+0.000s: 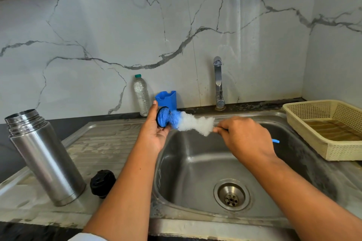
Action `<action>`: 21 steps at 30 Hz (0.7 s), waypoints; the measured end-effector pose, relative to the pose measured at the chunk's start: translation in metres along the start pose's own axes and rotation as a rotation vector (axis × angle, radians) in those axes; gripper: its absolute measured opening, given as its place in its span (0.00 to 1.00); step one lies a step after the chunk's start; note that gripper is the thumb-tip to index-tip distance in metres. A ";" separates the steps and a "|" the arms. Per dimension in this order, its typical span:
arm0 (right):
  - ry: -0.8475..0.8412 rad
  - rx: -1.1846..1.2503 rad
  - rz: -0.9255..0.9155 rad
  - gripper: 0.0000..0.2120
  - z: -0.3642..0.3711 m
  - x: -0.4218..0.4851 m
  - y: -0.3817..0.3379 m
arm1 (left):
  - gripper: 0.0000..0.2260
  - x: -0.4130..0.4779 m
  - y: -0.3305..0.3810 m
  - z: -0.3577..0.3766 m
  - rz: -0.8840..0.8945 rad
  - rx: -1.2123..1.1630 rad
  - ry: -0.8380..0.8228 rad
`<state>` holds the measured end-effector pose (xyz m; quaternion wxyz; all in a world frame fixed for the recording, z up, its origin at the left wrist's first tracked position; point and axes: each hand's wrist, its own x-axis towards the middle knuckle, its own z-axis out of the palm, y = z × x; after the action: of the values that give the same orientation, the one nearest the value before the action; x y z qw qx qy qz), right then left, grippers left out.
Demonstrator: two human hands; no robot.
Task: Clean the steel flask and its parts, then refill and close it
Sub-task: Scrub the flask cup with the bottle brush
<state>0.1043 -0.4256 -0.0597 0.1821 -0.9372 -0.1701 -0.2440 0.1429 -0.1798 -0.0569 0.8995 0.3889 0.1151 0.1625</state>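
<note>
1. Position: the single view is worn on the person's head, above the front edge of the table (64, 126).
2. Direction: it looks forward and down, facing the marble wall (98, 35) almost squarely. The wall fills the upper half and the sink (195, 162) sits lower right.
3. Range: close. Both forearms enter from the bottom edge, and the left hand (154, 131) and right hand (246, 139) meet near frame centre.
4. Lens: wide-angle. The steel flask (43, 158) appears tilted at the left margin, and the basket (323, 129) is cut by the right edge.
</note>
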 end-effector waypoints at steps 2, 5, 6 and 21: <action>-0.134 0.026 0.020 0.16 0.001 0.000 -0.001 | 0.24 0.001 0.000 -0.001 0.007 -0.017 -0.026; -0.422 0.433 0.112 0.16 0.003 -0.002 -0.002 | 0.23 0.000 0.000 -0.002 0.000 -0.045 -0.038; -0.538 0.655 0.196 0.16 0.004 -0.004 -0.003 | 0.22 0.000 0.000 -0.003 -0.002 -0.046 -0.046; -0.234 0.270 0.119 0.07 0.006 -0.003 -0.004 | 0.17 0.005 -0.001 -0.001 0.070 -0.025 -0.048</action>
<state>0.1027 -0.4205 -0.0652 0.2994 -0.9346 -0.1654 -0.0971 0.1479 -0.1781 -0.0587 0.9006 0.3852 0.0777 0.1860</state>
